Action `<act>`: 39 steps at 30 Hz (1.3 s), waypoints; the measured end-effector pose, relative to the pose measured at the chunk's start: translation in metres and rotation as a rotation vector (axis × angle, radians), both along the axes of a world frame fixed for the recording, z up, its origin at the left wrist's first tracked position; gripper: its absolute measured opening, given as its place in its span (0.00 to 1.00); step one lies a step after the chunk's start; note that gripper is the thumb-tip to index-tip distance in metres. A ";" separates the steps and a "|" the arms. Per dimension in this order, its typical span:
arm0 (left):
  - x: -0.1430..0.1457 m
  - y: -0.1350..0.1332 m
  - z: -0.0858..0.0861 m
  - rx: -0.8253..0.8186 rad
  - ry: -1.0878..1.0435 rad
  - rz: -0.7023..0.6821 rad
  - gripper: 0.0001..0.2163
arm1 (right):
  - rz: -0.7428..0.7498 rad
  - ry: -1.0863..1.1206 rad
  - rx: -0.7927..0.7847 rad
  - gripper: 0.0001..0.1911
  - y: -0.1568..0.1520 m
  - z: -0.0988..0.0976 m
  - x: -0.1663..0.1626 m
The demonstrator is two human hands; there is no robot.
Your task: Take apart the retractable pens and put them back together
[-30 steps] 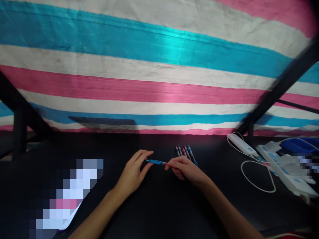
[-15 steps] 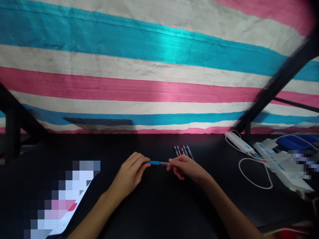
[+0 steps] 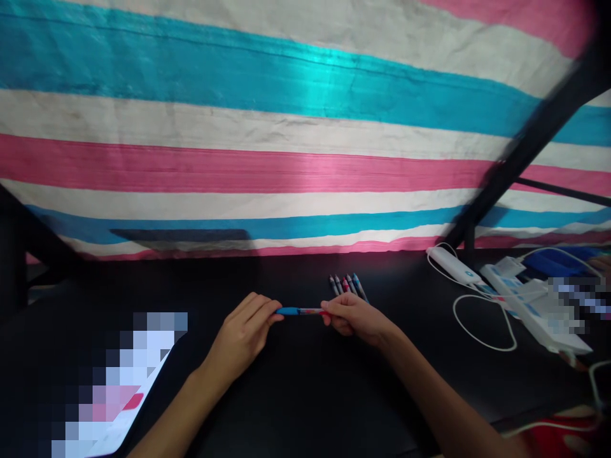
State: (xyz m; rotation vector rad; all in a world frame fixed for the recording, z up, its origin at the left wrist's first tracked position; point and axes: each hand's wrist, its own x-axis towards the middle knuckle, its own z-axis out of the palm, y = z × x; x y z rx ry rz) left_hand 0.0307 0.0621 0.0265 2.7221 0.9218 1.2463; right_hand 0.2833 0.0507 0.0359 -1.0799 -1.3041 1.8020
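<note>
A pen (image 3: 300, 311) with a blue grip and a clear barrel lies level between my two hands, just above the black table (image 3: 296, 388). My left hand (image 3: 245, 331) pinches its blue end. At the other end, where some red shows, the fingers of my right hand (image 3: 353, 313) are closed on the barrel. Just beyond my right hand, several pens (image 3: 345, 285) lie side by side on the table, with their lower ends hidden behind the hand.
On the left rests a lit screen (image 3: 119, 407), partly pixelated. To the right are a white power strip (image 3: 529, 305), a white adapter (image 3: 453, 264), looping cables (image 3: 484, 350) and a blue object (image 3: 558, 262). A striped sheet (image 3: 286, 172) hangs behind, beside a dark slanted post (image 3: 520, 165).
More of the pen's middle shows between my hands, and the right fingers sit closer to its red end. The whole view has shifted slightly.
</note>
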 end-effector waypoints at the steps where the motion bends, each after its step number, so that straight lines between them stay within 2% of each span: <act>1: 0.000 0.001 0.000 0.032 0.001 0.000 0.09 | 0.004 0.007 -0.010 0.21 0.000 -0.001 -0.001; 6: -0.001 0.002 -0.003 0.131 0.036 0.029 0.10 | 0.023 0.046 -0.040 0.21 0.000 -0.005 -0.005; 11: -0.003 0.002 -0.007 0.100 0.110 0.046 0.08 | 0.025 -0.009 0.060 0.21 -0.002 -0.005 -0.007; 15: -0.005 0.003 -0.008 0.041 0.148 0.045 0.09 | 0.020 -0.224 0.216 0.22 -0.002 -0.002 -0.004; 19: -0.005 0.005 -0.010 -0.018 0.160 0.037 0.09 | 0.001 -0.476 0.491 0.20 -0.002 0.002 -0.002; 22: -0.004 0.005 -0.011 -0.051 0.137 0.021 0.08 | -0.055 -0.526 0.627 0.17 -0.002 0.005 -0.002; 24: -0.002 0.005 -0.009 -0.067 0.121 0.029 0.07 | -0.086 -0.463 0.541 0.18 -0.002 0.005 -0.003; 27: 0.002 0.003 -0.004 -0.055 0.159 0.078 0.07 | -0.096 -0.240 0.172 0.21 0.000 0.004 -0.003; 30: 0.005 0.000 0.000 0.069 0.223 0.094 0.11 | -0.039 -0.053 -0.121 0.21 0.002 0.001 0.002; 35: 0.005 -0.005 0.002 0.245 0.209 -0.007 0.13 | 0.133 0.111 -0.338 0.22 0.008 -0.002 0.013; 39: 0.003 -0.006 0.002 0.332 0.193 -0.025 0.14 | 0.240 0.178 -0.456 0.26 0.012 -0.004 0.015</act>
